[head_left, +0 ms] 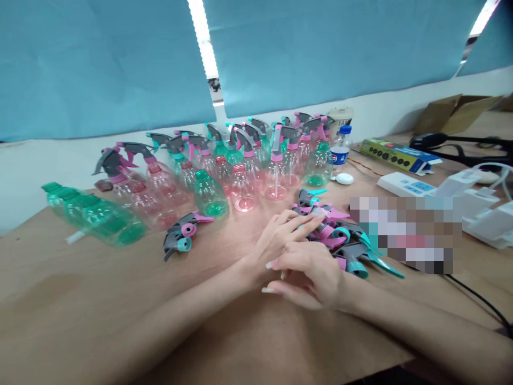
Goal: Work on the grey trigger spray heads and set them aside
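Fingers stretched out, my left hand [282,231] reaches over the near-left edge of a pile of grey trigger spray heads [340,233] with pink and turquoise collars. I cannot tell whether its fingertips touch them. My right hand [312,270] crosses in front of my left, thumb and forefinger apart with nothing visible between them; its other fingers are partly hidden. Behind my hands stand clear bottles without tops, among them a pink bottle [244,192] and a green bottle [210,199]. Further back, many bottles carry spray heads. A smaller group of spray heads [182,233] lies to the left.
Green bottles [94,214] stand close together at far left. On the right are a Pepsi bottle [340,152], a yellow-green box [396,155], a power strip [406,185] with white chargers, a black cable [476,299] and a blurred-out patch. An open cardboard box [452,115] sits at back right.
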